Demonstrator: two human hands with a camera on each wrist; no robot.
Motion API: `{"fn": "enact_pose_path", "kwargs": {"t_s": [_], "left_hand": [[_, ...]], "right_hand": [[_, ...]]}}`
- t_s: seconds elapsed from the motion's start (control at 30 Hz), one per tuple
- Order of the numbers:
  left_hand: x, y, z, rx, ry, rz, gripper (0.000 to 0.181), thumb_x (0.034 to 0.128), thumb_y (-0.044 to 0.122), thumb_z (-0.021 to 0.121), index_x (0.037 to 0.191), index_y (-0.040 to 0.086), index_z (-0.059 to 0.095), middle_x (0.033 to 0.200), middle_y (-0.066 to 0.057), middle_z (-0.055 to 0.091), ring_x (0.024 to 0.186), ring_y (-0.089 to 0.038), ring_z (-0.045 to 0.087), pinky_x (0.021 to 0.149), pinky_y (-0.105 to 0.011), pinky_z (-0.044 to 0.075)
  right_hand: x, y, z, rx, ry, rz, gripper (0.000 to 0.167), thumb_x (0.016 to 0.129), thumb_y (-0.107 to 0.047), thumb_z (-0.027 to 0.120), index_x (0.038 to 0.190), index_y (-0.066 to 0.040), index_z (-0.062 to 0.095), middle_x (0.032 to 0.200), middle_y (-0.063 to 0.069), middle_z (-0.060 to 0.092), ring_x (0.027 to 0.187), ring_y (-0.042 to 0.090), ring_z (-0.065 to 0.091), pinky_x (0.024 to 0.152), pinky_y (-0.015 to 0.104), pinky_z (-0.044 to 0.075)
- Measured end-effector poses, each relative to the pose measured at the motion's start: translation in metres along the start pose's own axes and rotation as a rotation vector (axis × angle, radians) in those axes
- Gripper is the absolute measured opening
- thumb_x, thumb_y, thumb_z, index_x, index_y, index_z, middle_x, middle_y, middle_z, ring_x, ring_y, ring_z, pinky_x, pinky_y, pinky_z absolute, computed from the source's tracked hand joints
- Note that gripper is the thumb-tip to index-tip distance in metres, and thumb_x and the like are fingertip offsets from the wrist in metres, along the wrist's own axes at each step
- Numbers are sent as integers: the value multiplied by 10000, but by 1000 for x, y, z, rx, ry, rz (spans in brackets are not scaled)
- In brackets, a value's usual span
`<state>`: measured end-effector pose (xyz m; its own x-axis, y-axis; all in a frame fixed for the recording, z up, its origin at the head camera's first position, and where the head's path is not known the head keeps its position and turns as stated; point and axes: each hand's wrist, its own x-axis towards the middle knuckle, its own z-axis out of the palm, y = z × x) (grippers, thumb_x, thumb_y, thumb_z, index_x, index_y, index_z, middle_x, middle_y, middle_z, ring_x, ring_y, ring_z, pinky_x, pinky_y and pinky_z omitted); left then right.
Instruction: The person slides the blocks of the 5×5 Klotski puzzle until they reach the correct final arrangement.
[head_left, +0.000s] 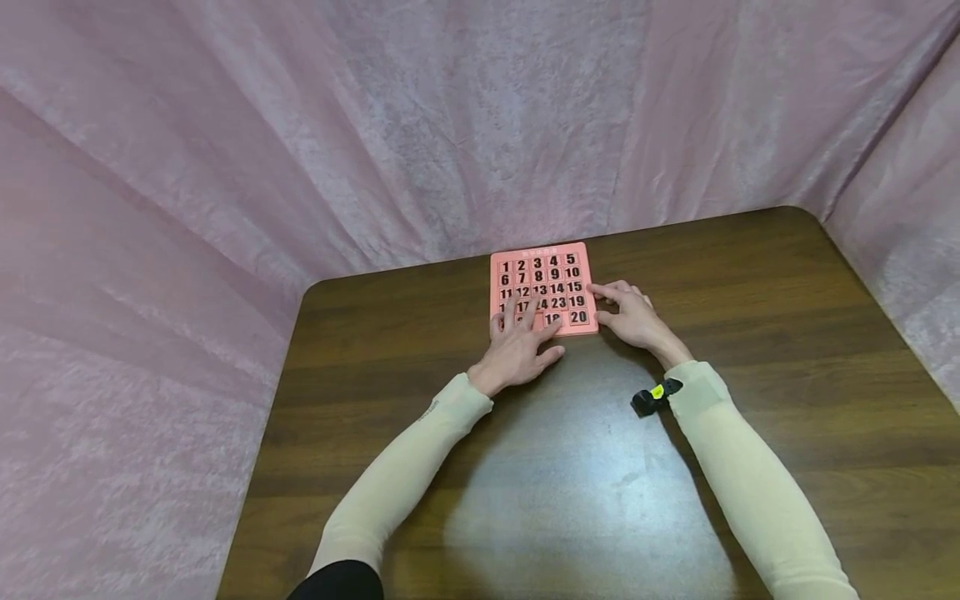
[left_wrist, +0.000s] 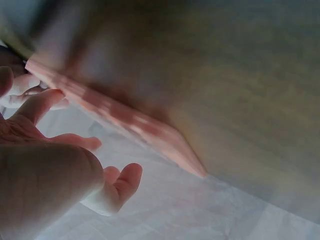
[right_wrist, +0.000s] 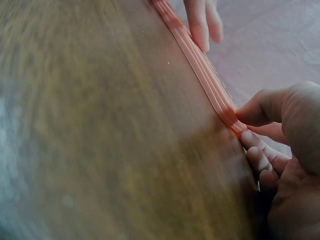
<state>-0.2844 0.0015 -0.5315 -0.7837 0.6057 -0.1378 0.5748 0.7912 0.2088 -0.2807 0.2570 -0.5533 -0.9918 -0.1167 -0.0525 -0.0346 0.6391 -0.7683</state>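
A pink number sliding puzzle (head_left: 572, 327) with black-numbered square tiles lies flat on the table. My left hand (head_left: 516, 354) reaches over its lower left, fingers spread, covering several tiles in the bottom rows. One fingertip is at the tile marked 18, while the thumb sits off the front edge. At the right side, my right hand (head_left: 632, 319) holds the frame by its edge near the lower right corner. In the right wrist view, the thumb and fingers (right_wrist: 255, 107) meet the puzzle's corner (right_wrist: 230, 117). The left wrist view is blurred around the puzzle (left_wrist: 165, 137).
The brown wooden table (head_left: 390, 350) extends around the puzzle on every side. Behind its far edge hangs a pink velvet curtain (head_left: 480, 125). A small black device with a yellow-green mark (head_left: 656, 395) is strapped at the right wrist.
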Motion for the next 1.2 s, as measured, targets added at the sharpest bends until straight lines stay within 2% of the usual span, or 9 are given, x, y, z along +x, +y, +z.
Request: {"fn": "enact_pose_path", "kwargs": {"t_s": [0.23,0.77,1.2], "left_hand": [[-1,-2,0,7,6,-5,597,1124,552,510,1661,291,493,1860,-149,84,1709,-493,-23,1290,-703,176],[3,2,-3,20,-11,-18,636,1077,579,590,1649,312,510,1860,-92,152,1716,-477,-10,1293,-705,209],[3,4,-4,-17,-41,-37,655,1064,551,626,1659,318,487,1865,-71,136,1721,-467,-31,1307,-687,173]], "right_hand": [[1,0,0,17,-1,18,583,1073,-149,621,1638,-75,499,1495,241,538,1343,408,462,1135,603,267],[0,0,0,-9,4,-6,570,1076,-147,620,1628,-61,508,1473,250,553,1332,415,476,1145,609,265],[0,1,0,-13,4,-10,578,1063,-102,595,1631,-52,499,1453,265,552,1324,428,480,1149,616,263]]}}
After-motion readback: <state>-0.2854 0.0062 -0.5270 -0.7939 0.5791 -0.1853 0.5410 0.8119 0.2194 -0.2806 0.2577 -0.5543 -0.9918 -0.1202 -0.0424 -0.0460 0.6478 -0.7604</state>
